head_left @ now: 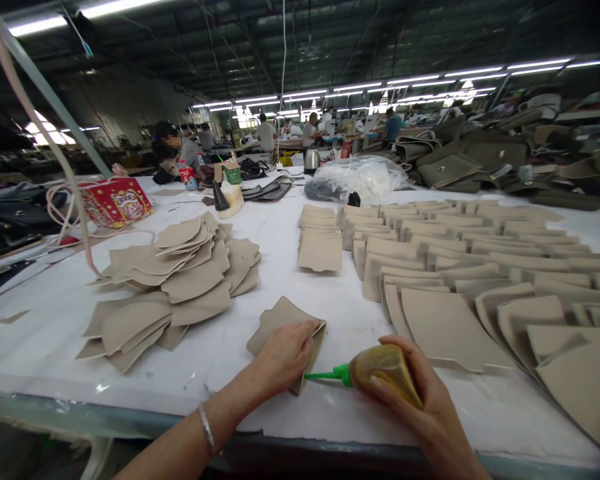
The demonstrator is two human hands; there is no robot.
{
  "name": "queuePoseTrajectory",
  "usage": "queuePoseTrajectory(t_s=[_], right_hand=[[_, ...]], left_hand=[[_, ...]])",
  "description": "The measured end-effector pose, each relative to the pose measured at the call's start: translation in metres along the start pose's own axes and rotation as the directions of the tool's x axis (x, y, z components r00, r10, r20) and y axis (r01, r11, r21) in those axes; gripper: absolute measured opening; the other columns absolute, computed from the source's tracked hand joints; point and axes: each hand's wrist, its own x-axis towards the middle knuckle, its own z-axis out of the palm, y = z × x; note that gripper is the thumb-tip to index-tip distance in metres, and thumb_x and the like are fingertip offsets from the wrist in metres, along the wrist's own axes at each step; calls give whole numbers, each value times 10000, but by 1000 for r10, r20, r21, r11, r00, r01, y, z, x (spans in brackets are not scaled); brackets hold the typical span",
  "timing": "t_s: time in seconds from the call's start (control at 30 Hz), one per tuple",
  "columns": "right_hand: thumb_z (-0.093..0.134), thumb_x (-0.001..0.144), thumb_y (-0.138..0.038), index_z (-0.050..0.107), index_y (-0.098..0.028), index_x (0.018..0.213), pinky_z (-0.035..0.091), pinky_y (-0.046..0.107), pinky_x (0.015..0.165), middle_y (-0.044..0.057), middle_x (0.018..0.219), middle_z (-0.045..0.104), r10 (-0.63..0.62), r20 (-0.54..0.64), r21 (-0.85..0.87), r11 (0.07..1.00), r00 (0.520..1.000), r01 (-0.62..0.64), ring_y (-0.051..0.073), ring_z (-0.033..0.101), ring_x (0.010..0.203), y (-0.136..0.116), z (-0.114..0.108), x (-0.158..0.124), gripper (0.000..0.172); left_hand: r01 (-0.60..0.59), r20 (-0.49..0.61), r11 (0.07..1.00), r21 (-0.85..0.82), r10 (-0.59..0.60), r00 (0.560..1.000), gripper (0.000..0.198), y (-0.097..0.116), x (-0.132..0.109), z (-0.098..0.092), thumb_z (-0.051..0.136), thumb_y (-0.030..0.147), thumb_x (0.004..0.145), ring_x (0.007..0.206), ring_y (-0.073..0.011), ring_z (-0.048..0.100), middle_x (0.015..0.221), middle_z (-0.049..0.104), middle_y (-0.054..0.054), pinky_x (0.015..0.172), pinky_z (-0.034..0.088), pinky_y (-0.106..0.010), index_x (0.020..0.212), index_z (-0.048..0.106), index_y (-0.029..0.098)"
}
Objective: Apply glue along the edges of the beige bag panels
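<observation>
My left hand (284, 355) is closed on the edge of a beige leather piece (276, 321) that lies near the table's front edge. My right hand (420, 393) is wrapped round a yellowish glue bottle (384, 371). The bottle's green nozzle (326, 377) points left and meets the lower right edge of the leather piece, just under my left fingers. A metal bangle sits on my left wrist.
A loose heap of beige pieces (180, 280) lies to the left. Rows of overlapping beige pieces (455, 267) fill the right of the white table (45, 327). A red patterned bag (116, 200), a plastic bag (363, 177), a kettle (311, 160) and other people stand further back.
</observation>
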Motion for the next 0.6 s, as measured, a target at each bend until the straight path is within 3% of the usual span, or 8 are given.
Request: queuePoseTrajectory(t_s=[0.13,0.3,0.5,0.6], right_hand=[[652,823,-498,461,-274,1187,468,274,755,2,1034,577,-32,55,7,999,998,32,219,588,886,0,0,2,468],[676,798,-500,482,-257,1183,452,316,801,37,1112,554,-70,-109,-88,994,992,60,251,571,943,2,-3,7,495],[656,822,-491,454,-270,1197,466,311,770,17,1040,581,-40,81,18,999,996,39,235,599,873,1,0,7,479],[664,813,-496,471,-261,1183,455,313,783,26,1062,565,-68,-39,-31,997,997,67,239,582,902,2,-3,17,479]], left_hand=[[0,1,1000,6,0,1000,441,0,0,0,350,173,897,1166,-180,547,1287,589,-49,1048,377,-301,1301,527,166],[13,15,1000,5,-13,1000,431,0,0,-1,364,178,891,1163,-182,546,1285,590,-32,1047,377,-305,1286,536,195],[14,17,1000,-3,-14,1000,448,1,0,-1,371,161,872,1162,-179,545,1288,588,-33,1049,371,-299,1288,535,190],[15,15,1000,-10,-15,1000,441,1,1,-1,370,168,875,1161,-178,546,1283,593,-27,1045,372,-295,1279,544,197]])
